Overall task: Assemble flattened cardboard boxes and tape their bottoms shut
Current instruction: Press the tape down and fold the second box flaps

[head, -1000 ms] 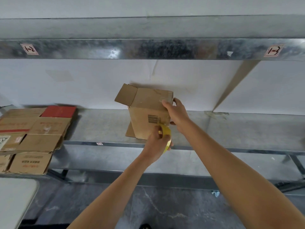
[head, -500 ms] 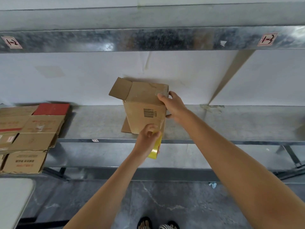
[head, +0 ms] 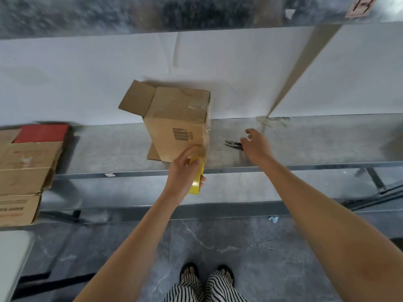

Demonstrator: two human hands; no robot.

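Note:
A small brown cardboard box (head: pixel 174 120) stands on the metal shelf (head: pixel 305 144), its taped bottom up and one flap sticking out at the upper left. Clear tape runs down its right front edge to a yellow-cored tape roll (head: pixel 196 182), which my left hand (head: pixel 185 173) grips just below the box's lower right corner. My right hand (head: pixel 256 144) hovers to the right of the box with relaxed fingers, holding nothing, directly over a small pair of dark snips (head: pixel 234 145) lying on the shelf.
A stack of flattened cardboard boxes (head: pixel 26 166), one red, lies at the left end of the shelf. A galvanised upper shelf beam (head: pixel 174 12) runs overhead. A white wall backs the shelf. A pale table corner (head: pixel 11 258) sits lower left. My feet stand on grey floor.
My right hand let go of the box's top corner and moved right and down to the snips. My left hand pulled the tape roll down the box's edge. The camera tilted down.

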